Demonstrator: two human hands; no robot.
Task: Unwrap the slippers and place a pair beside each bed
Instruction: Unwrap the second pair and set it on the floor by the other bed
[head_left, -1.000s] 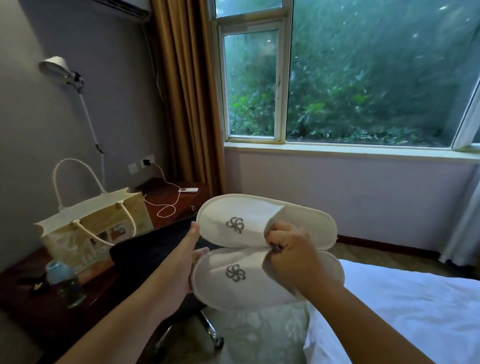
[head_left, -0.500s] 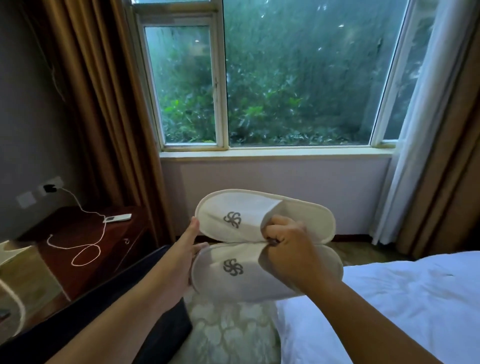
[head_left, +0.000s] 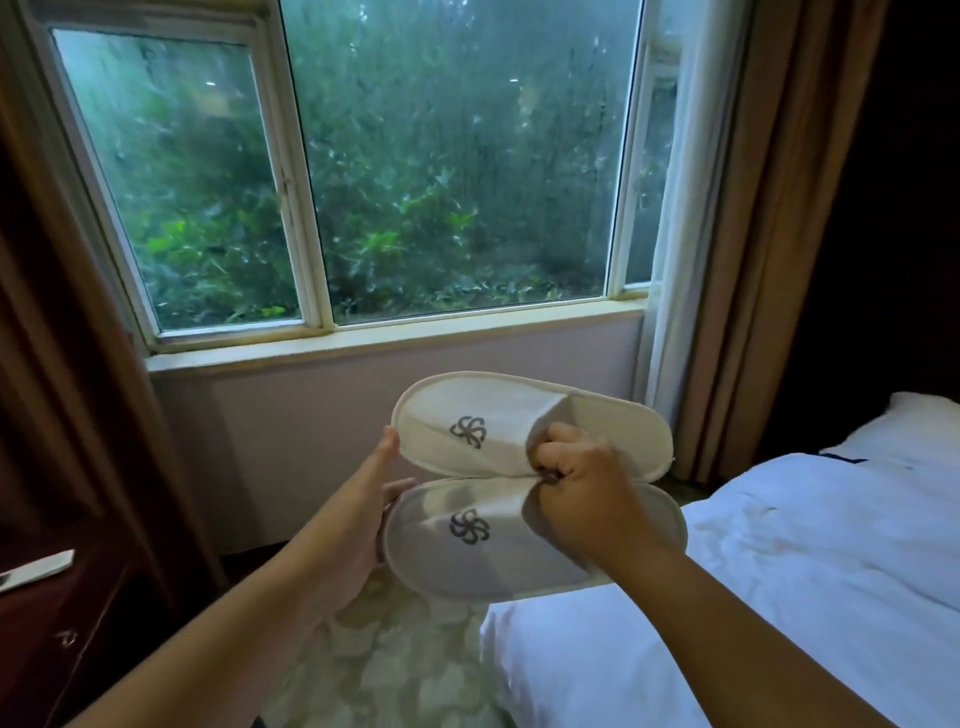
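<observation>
Two white slippers with a grey flower logo are held side by side in front of me, one (head_left: 498, 415) above the other (head_left: 467, 551), toes to the left. My left hand (head_left: 363, 514) supports the toe ends from the left, thumb up against the upper slipper. My right hand (head_left: 587, 493) pinches both slippers together where their inner edges meet at the middle. No wrapping shows on them. A bed (head_left: 779, 587) with white bedding lies at the lower right, just under the slippers' heel ends.
A big window (head_left: 447, 171) with green foliage outside fills the wall ahead. Brown curtains hang at the left (head_left: 67, 364) and right (head_left: 763, 234). A dark wooden desk (head_left: 57, 623) stands at the lower left. Patterned carpet (head_left: 395, 660) runs between desk and bed.
My view has swung to the right: the desk, bag and lamp slid out at the left, and the bed and right curtain came in. Both hands keep the same hold on the slippers.
</observation>
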